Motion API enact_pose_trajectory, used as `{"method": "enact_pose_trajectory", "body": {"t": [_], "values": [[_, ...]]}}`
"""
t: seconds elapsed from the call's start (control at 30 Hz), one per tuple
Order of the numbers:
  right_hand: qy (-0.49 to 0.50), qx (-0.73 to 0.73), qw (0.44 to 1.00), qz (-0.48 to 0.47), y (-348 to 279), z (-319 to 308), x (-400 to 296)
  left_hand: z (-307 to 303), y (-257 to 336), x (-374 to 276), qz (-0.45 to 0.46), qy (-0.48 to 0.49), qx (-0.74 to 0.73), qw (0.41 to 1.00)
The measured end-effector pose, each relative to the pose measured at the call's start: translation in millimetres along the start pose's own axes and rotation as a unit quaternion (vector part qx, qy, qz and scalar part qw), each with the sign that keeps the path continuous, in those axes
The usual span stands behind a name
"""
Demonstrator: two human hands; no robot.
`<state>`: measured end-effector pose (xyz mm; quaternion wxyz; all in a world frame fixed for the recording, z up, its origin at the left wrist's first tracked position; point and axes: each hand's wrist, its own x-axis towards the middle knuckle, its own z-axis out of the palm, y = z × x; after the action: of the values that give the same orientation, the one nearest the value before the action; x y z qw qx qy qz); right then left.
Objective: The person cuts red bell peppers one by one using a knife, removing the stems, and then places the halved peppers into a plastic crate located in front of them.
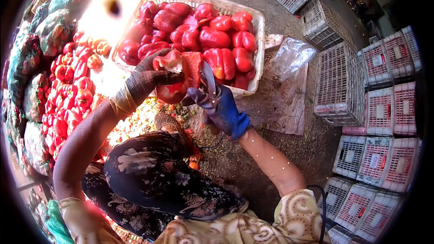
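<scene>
My left hand (149,76), in a dark work glove, grips a cut-open red bell pepper (194,71) whose pale inner flesh shows. In a blue glove with a darker palm, my right hand (218,105) holds a knife (209,78), its curved blade pointing up beside the pepper's right edge. The handle is hidden in my fingers. Just beyond both hands, a white plastic crate (258,54) is filled with red bell peppers (214,37), several of them visibly cut.
Whole red peppers (73,101) are heaped at left, beside stuffed green mesh sacks (54,32). Pepper scraps and seeds (142,122) litter the floor around my foot. Clear plastic (293,56) lies on a flat sheet (284,108) to the right. Stacked plastic crates (340,84) line the right side.
</scene>
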<state>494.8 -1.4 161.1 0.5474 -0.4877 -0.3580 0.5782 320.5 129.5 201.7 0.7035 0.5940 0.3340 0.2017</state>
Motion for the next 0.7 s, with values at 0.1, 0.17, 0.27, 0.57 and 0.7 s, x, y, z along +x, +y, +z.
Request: {"method": "enact_pose_trajectory", "body": {"t": [0.1,0.17,0.27,0.57,0.7], "values": [[0.084,0.05,0.995,-0.018,14.0,13.0,-7.1,27.9,-1.4,3.1,-0.042,-0.012,-0.087,0.995],[0.102,0.119,0.987,-0.018,22.8,13.2,-10.9,25.7,-6.1,4.1,-0.038,-0.052,0.006,0.998],[0.185,0.006,0.982,-0.031,11.2,-4.0,-17.4,17.4,-16.1,-0.2,-0.066,-0.142,0.064,0.986],[0.152,-0.753,0.594,-0.237,-4.8,-125.3,-4.5,-31.4,-16.7,-45.9,-0.121,-0.075,0.033,0.989],[-0.001,-0.809,0.566,-0.161,-22.2,-115.3,-16.1,-51.7,-26.7,-77.5,-0.159,-0.059,0.04,0.985]]}}
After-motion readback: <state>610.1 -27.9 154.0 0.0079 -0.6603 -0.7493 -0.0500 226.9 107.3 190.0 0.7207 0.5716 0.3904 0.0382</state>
